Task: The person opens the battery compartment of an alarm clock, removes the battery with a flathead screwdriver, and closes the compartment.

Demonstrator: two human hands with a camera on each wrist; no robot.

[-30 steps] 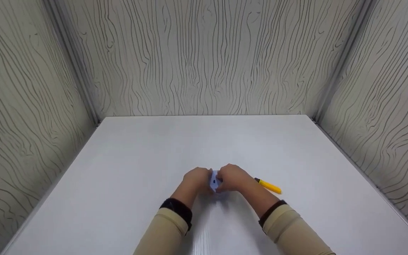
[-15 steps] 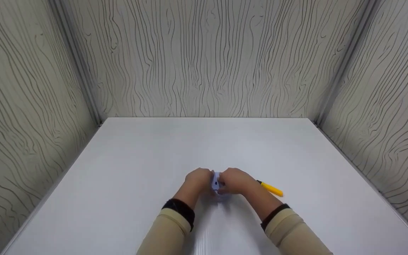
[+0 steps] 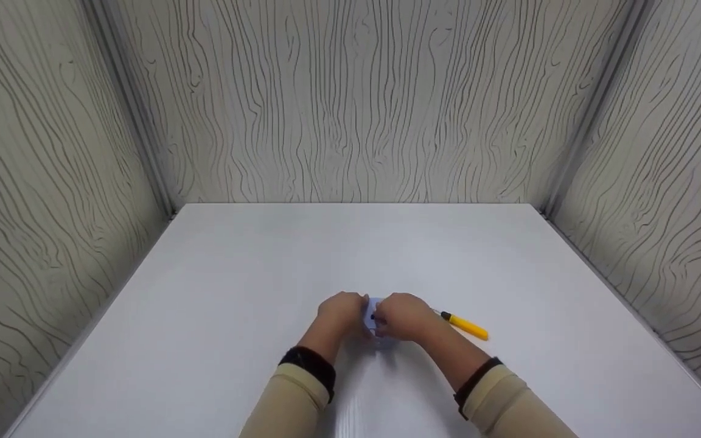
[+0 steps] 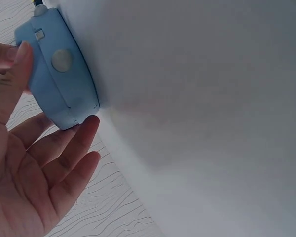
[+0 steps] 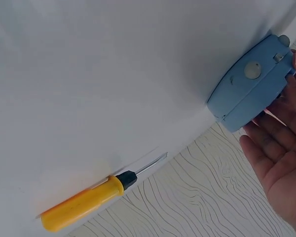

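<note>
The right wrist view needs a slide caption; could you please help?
Right grip on a blue device; a yellow-handled screwdriver lies apart.

Booth (image 3: 52,182) — woodgrain walls (image 3: 350,103), white table (image 3: 277,255)

A smooth white counter (image 3: 265,255) stretches wide, its far edge straight, its sides spreading toward the near end. A blue case (image 5: 241,94) stands on it, held between the left hand (image 3: 341,311) and the right hand (image 3: 406,316), a soft shadow falling on the white surface beside it. Near the right hand, a screwdriver (image 5: 81,203) lies on its side, yellow handle outward, metal shaft angled toward that hand.
</note>
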